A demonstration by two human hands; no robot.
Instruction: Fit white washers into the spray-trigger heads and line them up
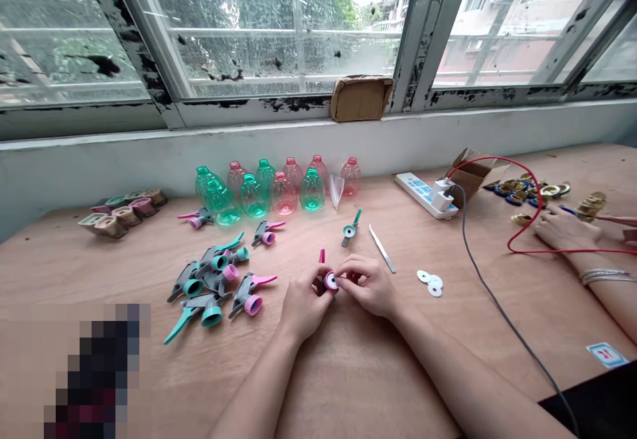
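Observation:
Both of my hands hold a small pink sprayer nozzle part (329, 281) over the bare wooden table. My left hand (302, 301) grips its body, with a pink lever (322, 256) sticking up past the fingers. My right hand (365, 286) pinches its front, where a white ring shows. Just beyond my right hand lies a flat metal tool (382, 248), possibly tweezers, and a grey-and-teal trigger sprayer head (350, 227) lies further back. Several white washers (432, 284) lie to the right. Left of my hands is a heap of grey trigger sprayer heads (212, 286) with teal and pink parts.
Clear plastic bottles (271, 190) tinted green and pink stand along the wall. A co-worker's hand (565, 230) rests among gold and blue rings (527, 190) at right. A power strip (425, 195) has red and grey cables running from it. Small pots (122, 213) sit far left.

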